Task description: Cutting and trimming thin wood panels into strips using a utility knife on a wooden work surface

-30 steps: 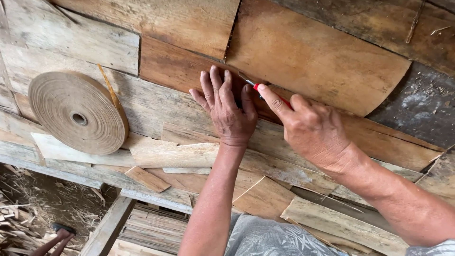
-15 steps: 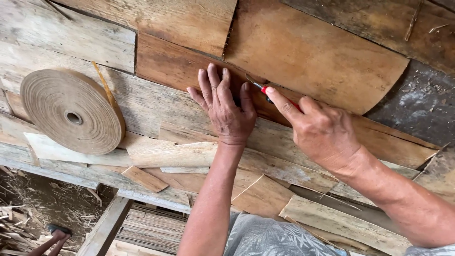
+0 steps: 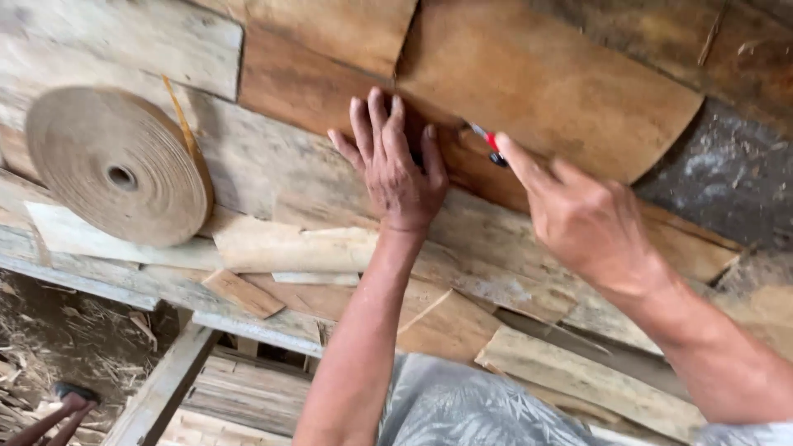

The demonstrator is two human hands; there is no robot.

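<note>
Left hand (image 3: pixel 396 169) presses flat, fingers spread, on the veneer (image 3: pixel 314 87) on the bench (image 3: pixel 99 33); right hand (image 3: pixel 578 219) pinches a knife (image 3: pixel 487 142) just beside those fingers. A slip could cut them.

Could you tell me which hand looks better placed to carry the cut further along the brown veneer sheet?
Probably the right hand: it grips the red-handled cutter, blade already at the veneer sheet. The left hand lies flat, fingers spread, pressing the veneer beside the blade, so it suits steadying.
</note>
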